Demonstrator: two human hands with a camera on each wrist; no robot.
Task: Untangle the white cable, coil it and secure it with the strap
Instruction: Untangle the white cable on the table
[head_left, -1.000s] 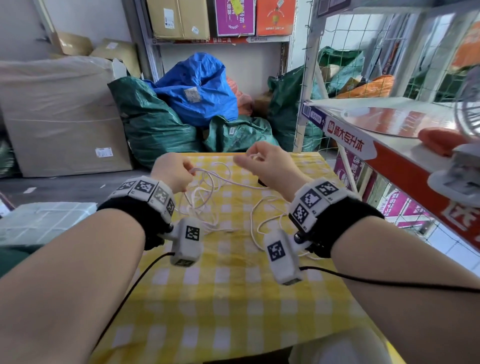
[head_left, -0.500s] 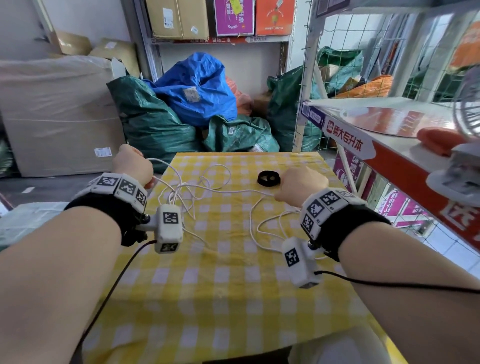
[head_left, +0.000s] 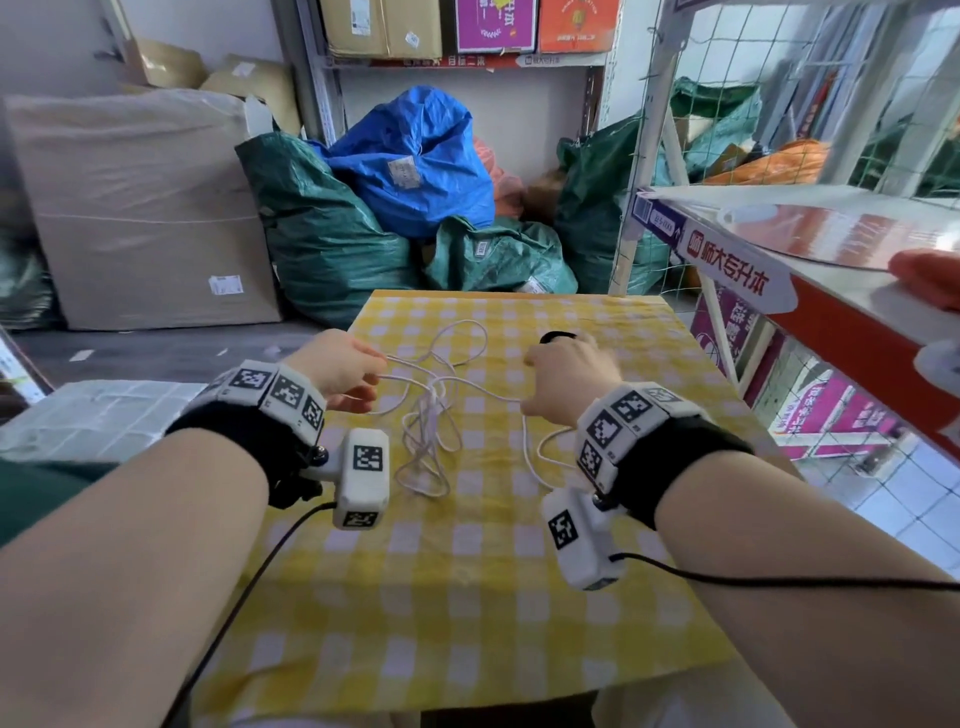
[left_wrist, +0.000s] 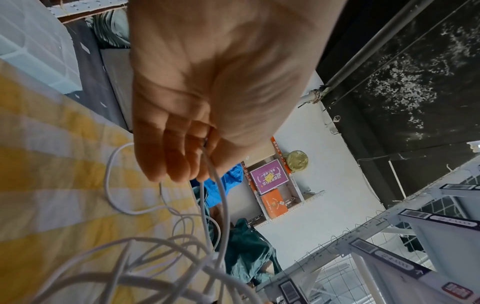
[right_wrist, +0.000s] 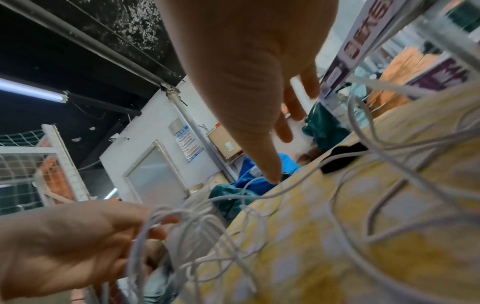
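Observation:
The white cable (head_left: 434, 410) lies in a loose tangle on the yellow checked tablecloth (head_left: 467, 597), between my two hands. My left hand (head_left: 363, 384) pinches two strands of it at the tangle's left side; in the left wrist view its curled fingers (left_wrist: 179, 162) close on the cable (left_wrist: 166, 246). My right hand (head_left: 561, 358) hovers at the tangle's right with fingers stretched toward the black strap (head_left: 556, 336). In the right wrist view the right hand (right_wrist: 279, 159) is spread, thumb tip at a strand of cable (right_wrist: 197, 218), with the strap (right_wrist: 340, 159) just beyond.
A red-edged shelf (head_left: 831, 312) with wire mesh crowds the table's right side. Blue (head_left: 410, 161) and green sacks (head_left: 322, 234) pile up behind the far edge. A large wrapped box (head_left: 140, 208) and a pale crate (head_left: 93, 415) stand to the left.
My left hand has come in from the far left toward the tangle, still holding strands. My right hand has gone from a fist to spread fingers near the strap.

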